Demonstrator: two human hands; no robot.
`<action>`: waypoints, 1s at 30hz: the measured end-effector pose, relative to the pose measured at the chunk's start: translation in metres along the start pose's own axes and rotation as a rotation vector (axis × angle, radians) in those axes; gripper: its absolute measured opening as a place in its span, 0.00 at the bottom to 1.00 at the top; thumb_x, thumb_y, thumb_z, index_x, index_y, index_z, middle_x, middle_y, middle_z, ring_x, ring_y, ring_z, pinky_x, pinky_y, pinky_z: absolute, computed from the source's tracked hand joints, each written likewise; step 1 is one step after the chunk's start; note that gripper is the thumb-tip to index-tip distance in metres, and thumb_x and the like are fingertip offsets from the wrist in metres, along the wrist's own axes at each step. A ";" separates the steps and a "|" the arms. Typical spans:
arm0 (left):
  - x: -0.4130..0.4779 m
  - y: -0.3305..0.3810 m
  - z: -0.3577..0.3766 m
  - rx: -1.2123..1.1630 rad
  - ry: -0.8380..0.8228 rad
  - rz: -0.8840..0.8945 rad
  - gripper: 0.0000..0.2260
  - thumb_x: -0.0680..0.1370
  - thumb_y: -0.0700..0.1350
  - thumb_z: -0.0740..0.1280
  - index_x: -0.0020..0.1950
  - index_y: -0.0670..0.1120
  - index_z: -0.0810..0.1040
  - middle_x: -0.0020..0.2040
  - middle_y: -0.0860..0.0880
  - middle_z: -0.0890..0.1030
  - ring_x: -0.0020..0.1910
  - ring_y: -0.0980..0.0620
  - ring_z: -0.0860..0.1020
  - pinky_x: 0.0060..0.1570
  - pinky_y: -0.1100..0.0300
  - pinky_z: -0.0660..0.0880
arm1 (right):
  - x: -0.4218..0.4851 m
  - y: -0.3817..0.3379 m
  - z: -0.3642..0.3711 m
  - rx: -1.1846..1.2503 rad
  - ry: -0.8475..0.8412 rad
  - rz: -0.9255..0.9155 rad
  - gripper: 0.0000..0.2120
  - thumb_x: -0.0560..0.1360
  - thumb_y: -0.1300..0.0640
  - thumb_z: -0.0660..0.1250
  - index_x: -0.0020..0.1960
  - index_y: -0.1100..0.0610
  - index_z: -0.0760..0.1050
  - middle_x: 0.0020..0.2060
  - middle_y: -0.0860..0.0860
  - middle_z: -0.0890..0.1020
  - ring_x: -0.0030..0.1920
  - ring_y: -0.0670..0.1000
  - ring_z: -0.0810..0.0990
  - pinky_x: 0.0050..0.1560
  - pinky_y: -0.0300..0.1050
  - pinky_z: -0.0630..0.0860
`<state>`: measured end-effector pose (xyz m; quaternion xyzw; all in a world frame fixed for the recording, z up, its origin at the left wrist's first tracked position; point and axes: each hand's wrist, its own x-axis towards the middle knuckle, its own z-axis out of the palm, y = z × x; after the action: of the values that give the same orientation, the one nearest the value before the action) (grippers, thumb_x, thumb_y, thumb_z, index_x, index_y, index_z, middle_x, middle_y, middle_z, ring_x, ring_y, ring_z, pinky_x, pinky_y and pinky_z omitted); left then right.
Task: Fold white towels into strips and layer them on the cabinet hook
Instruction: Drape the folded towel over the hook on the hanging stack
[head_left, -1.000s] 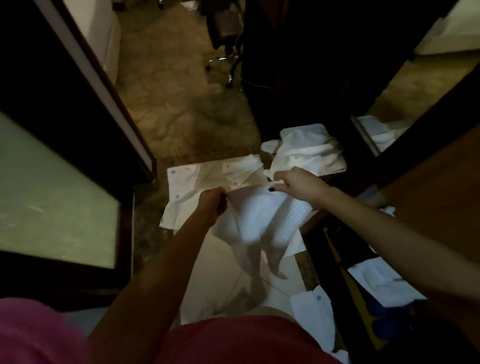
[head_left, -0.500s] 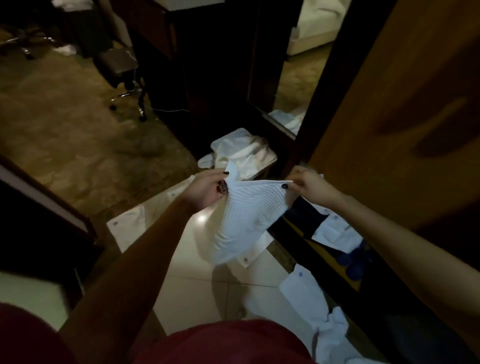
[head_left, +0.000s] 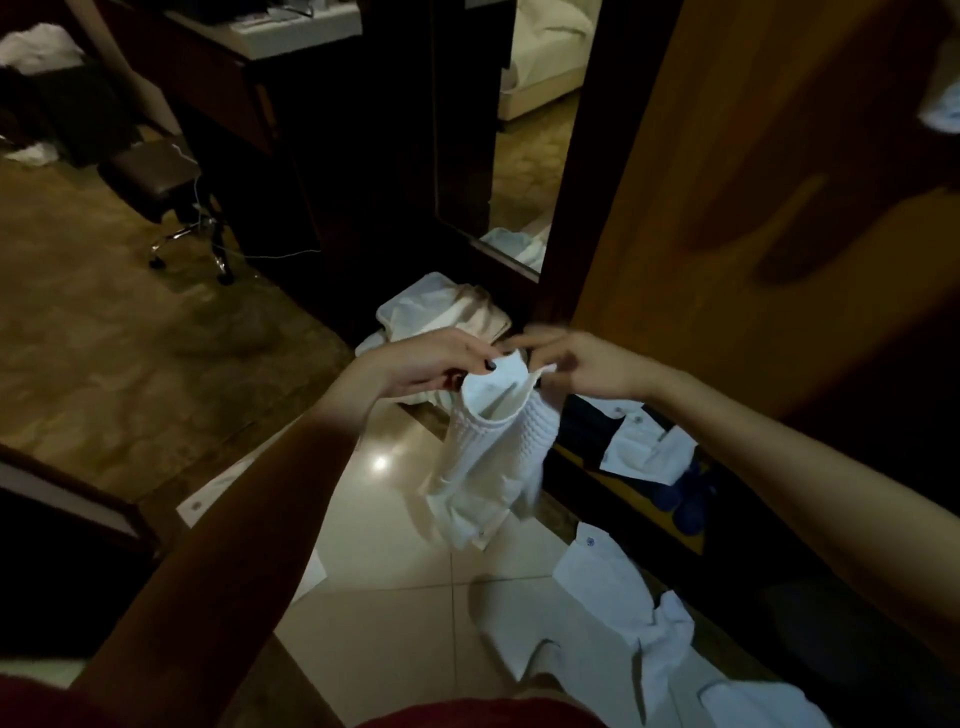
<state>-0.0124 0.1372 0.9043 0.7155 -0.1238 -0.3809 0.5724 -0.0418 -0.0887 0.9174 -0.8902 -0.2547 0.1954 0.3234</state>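
The left hand and right hand had drawn together at frame centre, fingers pinching the top of the white waffle-weave towel, which hung doubled, narrower than before, above glossy tiles.

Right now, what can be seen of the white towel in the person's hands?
The white towel is soft waffle-textured cloth with a smooth hem band, doubled so its top edges meet. It hangs limp above the tiled floor. The left hand pinches the top edge; the blurred right hand pinches it alongside.
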 end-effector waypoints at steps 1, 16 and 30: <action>0.002 0.004 0.002 0.054 -0.062 -0.002 0.13 0.79 0.32 0.60 0.57 0.41 0.81 0.55 0.41 0.80 0.55 0.47 0.75 0.58 0.56 0.70 | -0.007 0.002 0.000 0.111 -0.046 0.036 0.12 0.76 0.72 0.63 0.49 0.60 0.82 0.71 0.51 0.71 0.72 0.48 0.67 0.73 0.43 0.62; 0.094 0.100 0.094 0.584 -0.095 0.330 0.19 0.78 0.44 0.68 0.69 0.52 0.71 0.65 0.58 0.72 0.62 0.65 0.70 0.60 0.70 0.66 | -0.101 0.070 -0.077 0.242 0.332 0.260 0.11 0.79 0.60 0.64 0.42 0.66 0.76 0.34 0.54 0.76 0.34 0.48 0.74 0.36 0.42 0.70; 0.175 0.176 0.164 0.589 0.036 0.630 0.04 0.74 0.36 0.72 0.47 0.42 0.85 0.49 0.48 0.81 0.48 0.55 0.79 0.51 0.61 0.73 | -0.170 0.121 -0.175 0.216 0.451 0.209 0.07 0.77 0.63 0.68 0.42 0.65 0.80 0.52 0.53 0.79 0.50 0.52 0.78 0.55 0.47 0.72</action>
<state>0.0393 -0.1447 0.9855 0.7821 -0.4298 -0.1231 0.4341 -0.0477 -0.3504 0.9921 -0.8930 -0.0608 0.0504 0.4431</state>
